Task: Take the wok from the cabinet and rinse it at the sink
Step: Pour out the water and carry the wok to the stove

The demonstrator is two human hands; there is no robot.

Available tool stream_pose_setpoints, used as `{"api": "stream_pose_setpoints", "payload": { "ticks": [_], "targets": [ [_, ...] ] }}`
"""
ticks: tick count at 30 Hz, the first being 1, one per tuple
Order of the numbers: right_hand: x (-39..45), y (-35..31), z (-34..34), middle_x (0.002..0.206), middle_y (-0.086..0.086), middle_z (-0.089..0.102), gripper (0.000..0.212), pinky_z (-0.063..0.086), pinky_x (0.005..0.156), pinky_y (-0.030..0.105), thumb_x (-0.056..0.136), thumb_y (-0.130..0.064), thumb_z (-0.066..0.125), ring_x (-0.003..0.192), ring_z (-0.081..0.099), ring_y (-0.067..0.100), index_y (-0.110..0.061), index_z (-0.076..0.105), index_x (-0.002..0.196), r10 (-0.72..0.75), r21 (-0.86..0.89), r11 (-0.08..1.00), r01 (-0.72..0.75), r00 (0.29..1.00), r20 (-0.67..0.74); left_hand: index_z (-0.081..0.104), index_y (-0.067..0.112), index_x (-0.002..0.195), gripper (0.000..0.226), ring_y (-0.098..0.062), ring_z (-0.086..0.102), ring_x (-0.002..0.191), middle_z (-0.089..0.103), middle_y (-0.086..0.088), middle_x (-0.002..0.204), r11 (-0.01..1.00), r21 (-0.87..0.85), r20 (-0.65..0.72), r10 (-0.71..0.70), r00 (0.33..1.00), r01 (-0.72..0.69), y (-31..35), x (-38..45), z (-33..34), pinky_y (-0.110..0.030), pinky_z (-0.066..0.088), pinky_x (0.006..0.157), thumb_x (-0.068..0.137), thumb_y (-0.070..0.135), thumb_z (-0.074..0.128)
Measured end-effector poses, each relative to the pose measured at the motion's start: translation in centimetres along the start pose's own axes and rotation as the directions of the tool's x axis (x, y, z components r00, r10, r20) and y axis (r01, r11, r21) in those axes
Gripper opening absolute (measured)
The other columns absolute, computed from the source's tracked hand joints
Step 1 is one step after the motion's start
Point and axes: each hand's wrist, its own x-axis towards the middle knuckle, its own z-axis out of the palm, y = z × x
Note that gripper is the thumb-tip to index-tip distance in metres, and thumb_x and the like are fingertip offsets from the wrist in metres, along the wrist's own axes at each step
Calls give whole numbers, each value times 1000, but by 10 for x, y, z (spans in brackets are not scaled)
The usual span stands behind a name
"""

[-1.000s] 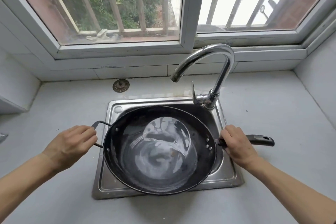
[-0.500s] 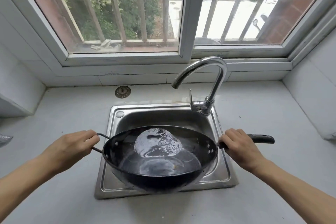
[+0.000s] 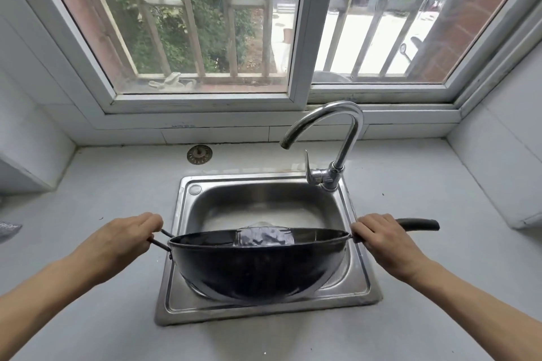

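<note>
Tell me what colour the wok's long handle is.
Black, seen in the head view: the long handle beyond the right hand.

The sink (image 3: 187, 287) is set in the countertop (image 3: 440, 199), below the window (image 3: 296, 38). The faucet (image 3: 337, 138) stands at the sink's back right corner. A strainer (image 3: 199, 154) lies on the countertop behind the sink, to the left. The wok (image 3: 258, 272) is over the sink's front part, between the left hand (image 3: 123, 243) and the right hand (image 3: 384, 240).
</note>
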Motion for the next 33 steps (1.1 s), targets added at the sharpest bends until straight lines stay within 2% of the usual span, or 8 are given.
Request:
{"api": "stream_pose_setpoints", "payload": {
  "ticks": [3,10,16,20,25,28,31,33],
  "targets": [
    [3,0,-5,91,-1,60,37,42,67,33,69,4,74,79,56,23,-17,58,95,9,18,1000,-9,1000,4,34,30,81,49,-19,37,50,42,15,69,999,-16,32,-49,998,49,1,1,-5,-29,34,44,65,-1,69],
    [11,-1,-15,94,0,62,38,43,70,33,70,1,76,83,57,23,-16,60,101,-1,8,1000,1,1000,0,31,33,80,41,-24,45,55,45,11,70,990,-51,54,-131,990,134,-4,0,-8,-37,41,50,74,2,58],
    [15,-1,-19,93,-1,59,39,43,70,34,71,1,76,83,56,24,-18,59,101,21,-17,1000,-21,1000,2,40,25,82,52,-21,36,47,43,11,68,1000,16,-15,4,1000,-4,-1,-2,-19,-29,37,40,57,-6,73],
    [18,-1,-21,92,-2,59,43,44,69,34,67,4,76,82,57,24,-19,59,99,35,-17,999,-35,999,25,35,30,81,56,-21,36,48,37,16,67,1000,-17,-7,-7,1000,7,-4,-1,-18,-30,35,42,60,-5,73],
    [17,1,-16,92,-3,59,50,46,69,34,65,4,78,81,57,22,-22,57,102,56,5,998,-56,995,83,32,29,80,42,-20,37,50,38,14,66,1000,18,-17,22,1000,-22,-10,1,-14,-34,36,43,67,3,62],
    [15,1,-16,90,-3,58,45,45,69,34,67,3,77,79,56,23,-22,55,99,57,16,998,-58,996,73,41,21,83,19,-20,41,55,44,6,72,991,93,-34,104,994,-100,-7,0,-18,-32,40,41,70,7,39],
    [15,1,-17,90,-1,59,38,46,68,35,71,3,70,78,57,25,-20,55,97,48,-8,999,-47,999,27,50,15,85,27,-21,46,60,50,0,82,974,173,-54,156,986,-145,-8,-1,-17,-35,44,43,72,4,28],
    [17,0,-21,89,0,59,28,43,68,35,78,-2,55,77,57,25,-21,52,98,42,-42,998,-42,999,-1,50,15,84,27,-22,46,61,50,-1,81,969,197,-67,162,984,-146,-10,-2,-16,-35,45,44,73,-1,31]
  ]
}}
